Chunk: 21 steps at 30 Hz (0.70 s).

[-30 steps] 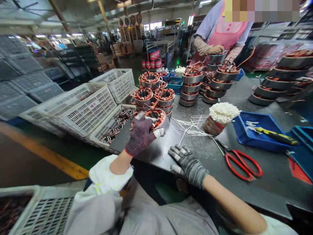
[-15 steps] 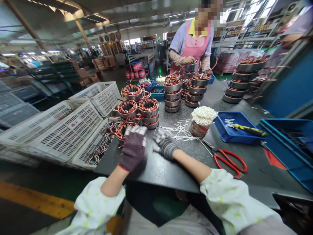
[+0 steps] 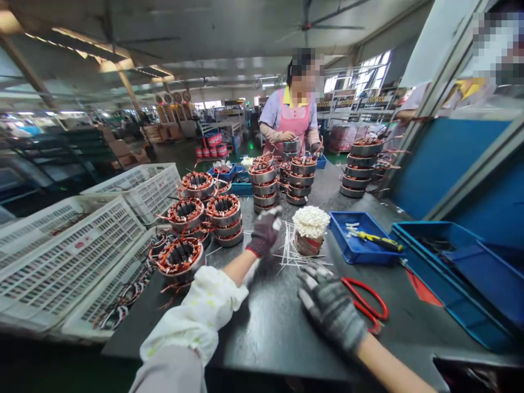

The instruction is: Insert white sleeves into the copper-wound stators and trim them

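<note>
My left hand [image 3: 265, 232], in a dark maroon glove, reaches forward with fingers stretched out and holds nothing. It is close in front of a stack of stators [image 3: 264, 188] with copper windings; whether it touches them I cannot tell. My right hand [image 3: 333, 303], in a grey striped glove, is spread low over the table beside the red-handled scissors [image 3: 368, 300], partly covering them. Thin white sticks [image 3: 292, 254] lie scattered between the hands, by a tub [image 3: 309, 245] packed with white-tipped sticks. A single stator [image 3: 180, 259] sits at the near left.
More stacked stators [image 3: 225, 218] stand at left, others [image 3: 358, 169] at back right. White plastic crates [image 3: 82, 245] line the left edge. A blue tray [image 3: 356, 254] holds a yellow-black tool [image 3: 379, 240]; bigger blue bins [image 3: 450, 284] are at right. A co-worker [image 3: 292, 117] handles stators across the table.
My left hand has left the near-left stator and moved right and forward towards the middle stack. My right hand has moved right, beside the scissors. The view has shifted.
</note>
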Available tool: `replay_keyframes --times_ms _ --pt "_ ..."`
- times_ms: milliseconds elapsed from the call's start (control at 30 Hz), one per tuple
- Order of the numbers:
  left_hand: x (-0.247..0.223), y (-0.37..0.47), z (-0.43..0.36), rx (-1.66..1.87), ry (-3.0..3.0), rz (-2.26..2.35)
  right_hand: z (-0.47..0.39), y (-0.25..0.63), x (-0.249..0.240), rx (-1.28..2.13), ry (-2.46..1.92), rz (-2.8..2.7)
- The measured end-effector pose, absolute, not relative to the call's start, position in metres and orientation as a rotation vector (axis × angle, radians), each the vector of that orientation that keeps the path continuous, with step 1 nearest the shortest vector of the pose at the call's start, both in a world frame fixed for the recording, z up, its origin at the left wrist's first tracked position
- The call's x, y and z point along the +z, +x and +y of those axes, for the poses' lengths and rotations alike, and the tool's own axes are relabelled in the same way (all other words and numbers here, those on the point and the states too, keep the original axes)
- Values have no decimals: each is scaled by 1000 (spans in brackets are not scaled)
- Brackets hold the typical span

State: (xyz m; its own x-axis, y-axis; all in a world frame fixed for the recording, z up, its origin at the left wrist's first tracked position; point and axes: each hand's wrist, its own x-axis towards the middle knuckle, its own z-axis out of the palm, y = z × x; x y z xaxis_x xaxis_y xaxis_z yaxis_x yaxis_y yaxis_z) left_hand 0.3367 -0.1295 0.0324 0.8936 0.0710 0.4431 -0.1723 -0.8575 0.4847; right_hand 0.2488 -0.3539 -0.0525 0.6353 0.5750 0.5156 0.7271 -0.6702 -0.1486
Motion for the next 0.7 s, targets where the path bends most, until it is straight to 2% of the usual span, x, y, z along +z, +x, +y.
replay_keyframes --times_ms 167,267,367,533,633,700 --pt "129 412 -89 1096 2487 291 -382 253 -95 -713 -2395 -1069" --pt "161 441 -75 977 2663 341 -377 256 -101 -693 -2399 -1058" --pt "163 443 -84 808 2803 278 -373 255 -101 -652 -2423 -1035" --pt "165 387 -108 646 2936 0 -374 253 -102 -578 -2447 -1036" --pt "163 310 -98 834 2993 -280 -374 253 -98 -475 -2419 -1099" --pt "141 242 -87 953 2962 -319 -374 251 -91 -401 -2394 -1135"
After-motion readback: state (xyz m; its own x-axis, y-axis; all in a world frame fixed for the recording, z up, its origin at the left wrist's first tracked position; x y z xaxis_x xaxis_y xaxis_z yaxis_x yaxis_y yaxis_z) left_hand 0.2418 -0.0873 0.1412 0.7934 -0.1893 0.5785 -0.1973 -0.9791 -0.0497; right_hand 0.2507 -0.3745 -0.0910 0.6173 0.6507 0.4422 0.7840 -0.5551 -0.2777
